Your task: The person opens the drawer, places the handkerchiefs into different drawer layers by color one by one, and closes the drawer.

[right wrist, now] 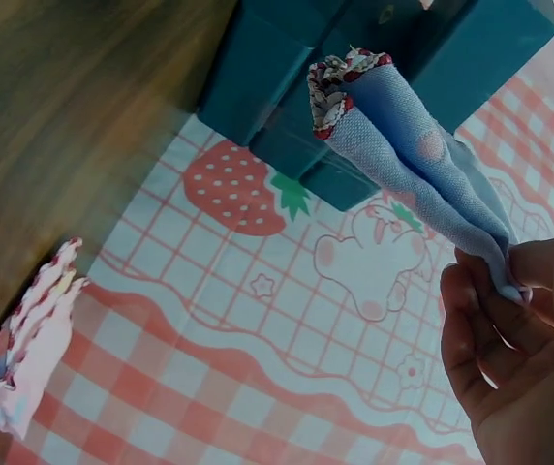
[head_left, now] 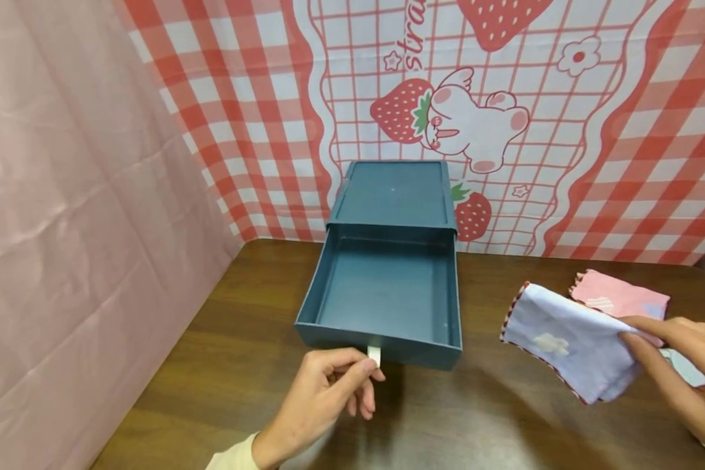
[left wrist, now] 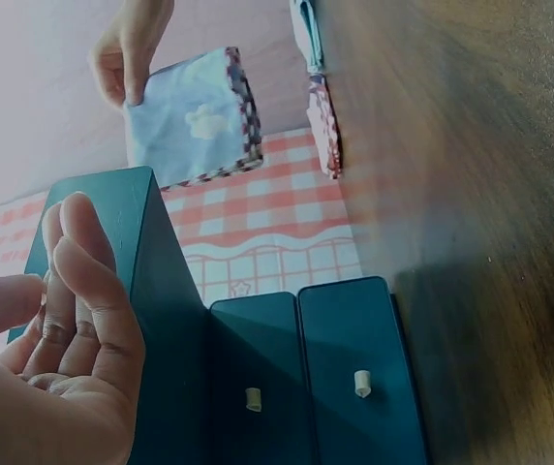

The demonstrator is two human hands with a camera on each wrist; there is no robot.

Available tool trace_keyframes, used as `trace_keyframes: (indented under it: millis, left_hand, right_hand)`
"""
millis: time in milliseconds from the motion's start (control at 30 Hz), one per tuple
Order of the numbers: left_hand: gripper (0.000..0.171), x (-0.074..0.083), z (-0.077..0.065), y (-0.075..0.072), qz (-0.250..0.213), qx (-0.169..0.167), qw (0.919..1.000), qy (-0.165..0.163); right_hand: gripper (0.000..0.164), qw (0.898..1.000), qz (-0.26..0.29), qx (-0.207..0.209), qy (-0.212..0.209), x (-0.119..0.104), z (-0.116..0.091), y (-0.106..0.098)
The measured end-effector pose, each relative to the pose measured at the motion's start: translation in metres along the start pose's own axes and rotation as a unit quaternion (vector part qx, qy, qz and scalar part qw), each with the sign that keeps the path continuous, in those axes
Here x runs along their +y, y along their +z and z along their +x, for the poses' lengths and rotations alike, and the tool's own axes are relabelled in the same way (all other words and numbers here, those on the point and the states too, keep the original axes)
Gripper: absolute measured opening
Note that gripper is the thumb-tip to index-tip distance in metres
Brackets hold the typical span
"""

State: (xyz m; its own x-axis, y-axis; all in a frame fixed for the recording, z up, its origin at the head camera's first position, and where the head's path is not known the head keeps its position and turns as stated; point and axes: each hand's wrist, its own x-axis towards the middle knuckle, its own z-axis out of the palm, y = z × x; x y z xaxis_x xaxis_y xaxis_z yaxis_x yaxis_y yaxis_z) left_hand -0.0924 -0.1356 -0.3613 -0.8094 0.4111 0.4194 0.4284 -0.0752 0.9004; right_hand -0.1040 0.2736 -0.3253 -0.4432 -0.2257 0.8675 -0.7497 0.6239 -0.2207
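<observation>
one folded blue cloth (head_left: 576,346) hangs at four o'clock in our head view, pinched by the right hand (head_left: 690,372), thumb against fingers. at six o'clock we see the left hand (head_left: 326,391), thumb and finger nipping the pale tab (head_left: 374,356) of a pulled-out drawer (head_left: 411,352). a pink cloth (head_left: 619,290) lies just past three.
</observation>
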Motion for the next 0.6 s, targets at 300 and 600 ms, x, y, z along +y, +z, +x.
trace_keyframes:
  millis: [300, 600]
  left_hand:
    - [0.021, 0.002, 0.001, 0.002, 0.003, -0.002, 0.9996, -0.027]
    - [0.023, 0.004, 0.0, 0.001, -0.012, -0.01, 0.998, -0.062]
  right_hand:
    - [0.046, 1.0, 0.014, 0.014, 0.023, -0.011, 0.007, -0.004]
    - [0.013, 0.994, -0.027, -0.019, 0.101, -0.021, 0.01, -0.013]
